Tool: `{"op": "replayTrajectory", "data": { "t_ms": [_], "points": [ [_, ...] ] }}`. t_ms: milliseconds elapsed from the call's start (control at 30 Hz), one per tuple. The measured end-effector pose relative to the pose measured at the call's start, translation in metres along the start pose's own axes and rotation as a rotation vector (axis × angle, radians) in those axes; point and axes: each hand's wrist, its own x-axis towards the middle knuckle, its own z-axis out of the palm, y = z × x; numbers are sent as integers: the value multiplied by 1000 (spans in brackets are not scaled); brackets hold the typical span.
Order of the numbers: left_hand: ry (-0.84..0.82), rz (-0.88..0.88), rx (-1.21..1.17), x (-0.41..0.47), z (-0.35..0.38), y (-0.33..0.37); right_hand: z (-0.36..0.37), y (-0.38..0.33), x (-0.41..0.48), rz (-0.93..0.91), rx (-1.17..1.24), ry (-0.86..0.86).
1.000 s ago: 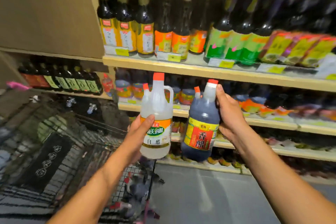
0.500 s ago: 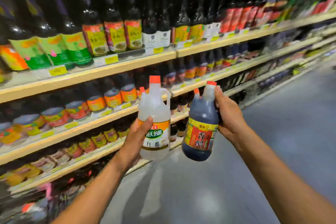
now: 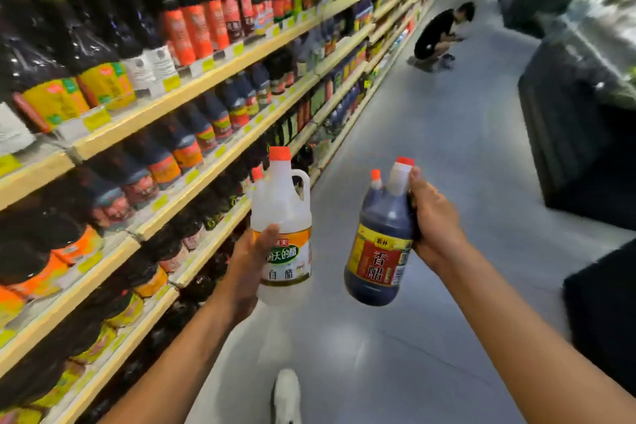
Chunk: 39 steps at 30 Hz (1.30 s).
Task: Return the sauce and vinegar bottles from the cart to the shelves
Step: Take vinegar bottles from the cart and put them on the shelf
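Clamping from the outer sides, left grip point(image 3: 246, 268) holds white vinegar bottle point(image 3: 282, 206), right grip point(image 3: 434, 227) dark vinegar bottle point(image 3: 377, 258).

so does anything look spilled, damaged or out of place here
Nothing stands out. The left hand holds the clear vinegar bottle and the right hand the dark vinegar bottle, both capped and intact, the dark one merely tilted. The shelves look orderly and the floor shows no spill.

Dim aisle, overhead light leaving soft glare on the floor point(image 3: 344, 348). Shelves point(image 3: 192, 89) at left are blurred and bowed by wide-angle distortion; the right edge sinks dark.
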Motion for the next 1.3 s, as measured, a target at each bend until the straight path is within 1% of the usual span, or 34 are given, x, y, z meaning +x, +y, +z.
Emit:
{"op": "replayTrajectory", "data": {
  "t_ms": [100, 200, 300, 500, 633, 733, 1033, 1200, 1300],
  "points": [
    [-61, -60, -29, 57, 16, -12, -24, -6, 35, -11, 3, 100],
    [-132, -86, -2, 114, 30, -17, -41, -13, 71, -22, 39, 185],
    [-210, -103, 59, 169, 49, -16, -55, -19, 107, -30, 47, 231],
    [-379, -152, 72, 268, 97, -15, -86, -28, 176, -36, 23, 349],
    [-432, -206, 76, 332, 137, -25, -116, -41, 221, 13, 29, 436],
    [-488, -202, 91, 377, 174, -31, -142, -50, 263, 10, 36, 472],
    [-456, -205, 65, 507, 288, -41, -221, -82, 415, 19, 54, 453],
    [-425, -188, 66, 575, 331, -42, -248, -106, 498, 7, 62, 420],
    [-393, -186, 72, 621, 352, -42, -260, -120, 550, 32, 54, 400]
  ]
}}
